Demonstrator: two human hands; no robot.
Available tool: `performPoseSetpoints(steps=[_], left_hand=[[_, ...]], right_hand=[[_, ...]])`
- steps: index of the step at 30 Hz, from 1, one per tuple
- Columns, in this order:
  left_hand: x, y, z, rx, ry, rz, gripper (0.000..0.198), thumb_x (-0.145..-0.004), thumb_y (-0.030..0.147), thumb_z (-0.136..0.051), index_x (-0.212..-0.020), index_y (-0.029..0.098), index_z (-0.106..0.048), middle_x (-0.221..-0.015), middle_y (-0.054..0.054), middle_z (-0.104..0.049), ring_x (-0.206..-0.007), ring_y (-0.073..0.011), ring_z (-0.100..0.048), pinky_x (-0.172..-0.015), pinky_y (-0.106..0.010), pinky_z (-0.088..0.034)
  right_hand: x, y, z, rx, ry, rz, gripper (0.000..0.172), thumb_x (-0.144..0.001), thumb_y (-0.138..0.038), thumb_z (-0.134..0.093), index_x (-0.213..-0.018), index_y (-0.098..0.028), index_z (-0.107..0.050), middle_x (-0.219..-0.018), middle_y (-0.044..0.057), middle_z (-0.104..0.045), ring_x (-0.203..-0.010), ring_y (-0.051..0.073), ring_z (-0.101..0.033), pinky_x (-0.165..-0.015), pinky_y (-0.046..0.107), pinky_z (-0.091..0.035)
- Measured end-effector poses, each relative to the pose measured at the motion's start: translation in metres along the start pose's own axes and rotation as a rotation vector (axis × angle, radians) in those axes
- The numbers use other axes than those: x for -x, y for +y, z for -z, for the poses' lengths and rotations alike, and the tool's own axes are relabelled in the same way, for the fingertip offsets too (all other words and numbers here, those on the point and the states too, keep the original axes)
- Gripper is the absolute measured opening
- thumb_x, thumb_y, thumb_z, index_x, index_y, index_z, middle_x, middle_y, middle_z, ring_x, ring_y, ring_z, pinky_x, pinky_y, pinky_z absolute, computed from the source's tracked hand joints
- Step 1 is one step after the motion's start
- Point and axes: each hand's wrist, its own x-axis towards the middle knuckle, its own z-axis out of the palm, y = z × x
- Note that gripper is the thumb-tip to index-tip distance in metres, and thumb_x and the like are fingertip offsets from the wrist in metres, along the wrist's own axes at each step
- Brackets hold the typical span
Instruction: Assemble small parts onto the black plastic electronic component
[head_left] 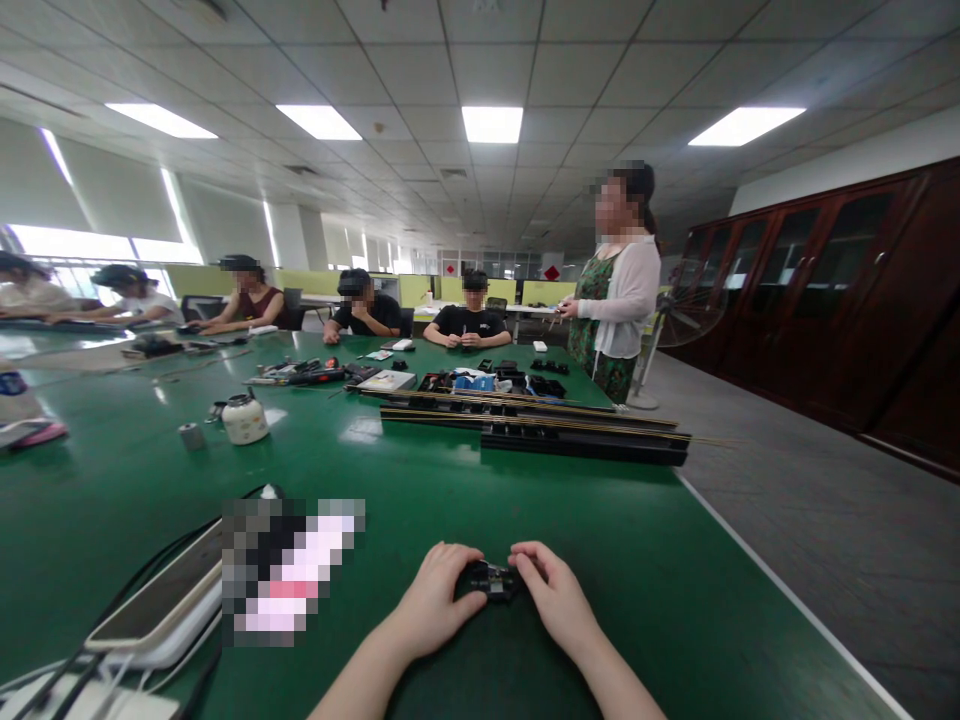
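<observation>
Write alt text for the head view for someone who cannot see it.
The left hand holds a small dark part at a green table, the right hand close beside it; long black trays and seated people are beyond.

There are the wearer's two hands [441, 592], one small black part [495, 583], one white jar [245, 421], one grey cylinder [192, 437], one standing fan [691, 308], four bright ceiling lights [492, 124], five seated people [471, 325] and one standing person [621, 285].

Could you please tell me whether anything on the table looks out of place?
Possibly the thin rods on the long black pieces: some ends jut past the edge of the green table, which looks untidy.
</observation>
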Motion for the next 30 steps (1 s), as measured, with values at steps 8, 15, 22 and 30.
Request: performPoseSetpoints(steps=[8,15,22,30], left_hand=[[0.0002,0.0011,0.0002,-0.005,0.006,-0.004,0.034,-0.071,0.023,-0.061,-0.104,0.023,-0.053,-0.103,-0.003,-0.058,-0.099,-0.0203,-0.049,-0.09,-0.035,-0.036],[-0.0005,-0.0005,-0.0008,-0.004,0.011,-0.008,0.035,-0.07,0.023,-0.06,-0.105,0.023,-0.053,-0.104,-0.003,-0.058,-0.099,-0.0213,-0.049,-0.09,-0.036,-0.036],[-0.0004,0.0022,0.0009,0.012,-0.003,0.012,0.035,-0.07,0.022,-0.06,-0.104,0.023,-0.053,-0.103,-0.003,-0.057,-0.099,-0.0209,-0.048,-0.091,-0.036,-0.036],[0.0005,0.0037,0.0023,0.022,-0.007,0.016,0.034,-0.071,0.022,-0.059,-0.104,0.023,-0.053,-0.103,-0.004,-0.057,-0.099,-0.0215,-0.048,-0.09,-0.036,-0.037]], right_hand=[[0.0005,0.0003,0.0003,-0.04,-0.011,-0.008,0.03,-0.078,-0.045,-0.048,-0.091,-0.021,-0.06,-0.09,0.006,-0.069,-0.091,0.023,-0.062,-0.084,0.035,-0.043],[0.0003,-0.0003,-0.0012,-0.023,-0.016,-0.008,0.027,-0.078,-0.041,-0.047,-0.09,-0.02,-0.06,-0.09,0.006,-0.069,-0.091,0.022,-0.062,-0.084,0.034,-0.044],[0.0001,0.0003,-0.001,-0.02,-0.014,-0.004,0.028,-0.076,-0.042,-0.049,-0.09,-0.02,-0.06,-0.089,0.005,-0.069,-0.089,0.022,-0.063,-0.082,0.033,-0.045],[0.0008,-0.0011,-0.0006,-0.021,-0.01,0.008,0.026,-0.077,-0.041,-0.05,-0.088,-0.021,-0.06,-0.087,0.004,-0.068,-0.087,0.022,-0.063,-0.08,0.033,-0.046]])
